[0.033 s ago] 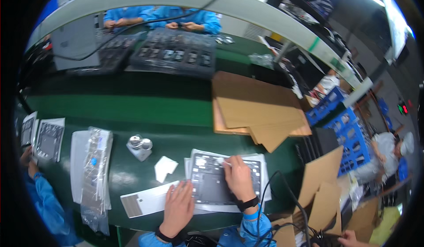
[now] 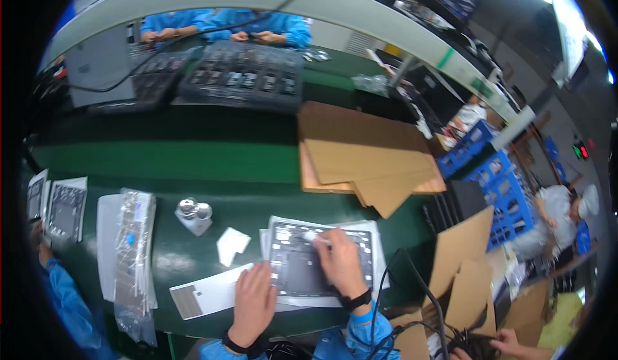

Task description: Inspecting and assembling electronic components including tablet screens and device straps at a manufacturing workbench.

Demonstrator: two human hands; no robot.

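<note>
In front of me a dark flat panel [image 2: 302, 267] with a pale dotted border lies on white sheets [image 2: 380, 263]. My right hand [image 2: 341, 263] is over its upper middle, fingertips pinched on a small white piece [image 2: 311, 236] whose kind I cannot make out; the piece seems to touch the panel. Flat and with fingers stretched, my left hand [image 2: 254, 302] rests at the panel's left edge, over the end of a white strip with a grey striped end [image 2: 203, 294]. A white paper piece [image 2: 232, 245] and a holder with two round silver-topped containers [image 2: 194, 212] sit beyond it.
Clear-wrapped strips [image 2: 134, 250] lie left, near a co-worker's blue sleeve [image 2: 71, 295]. Cardboard sheets [image 2: 367, 154] are stacked far right, with blue crates [image 2: 502, 193] beyond. A black cable [image 2: 418, 270] loops beside my right arm. Parts trays [image 2: 241, 77] stand at the back.
The whole scene has slid slightly left in the picture. Both hands keep their places on the panel, and a little more of the white piece shows at my right fingertips.
</note>
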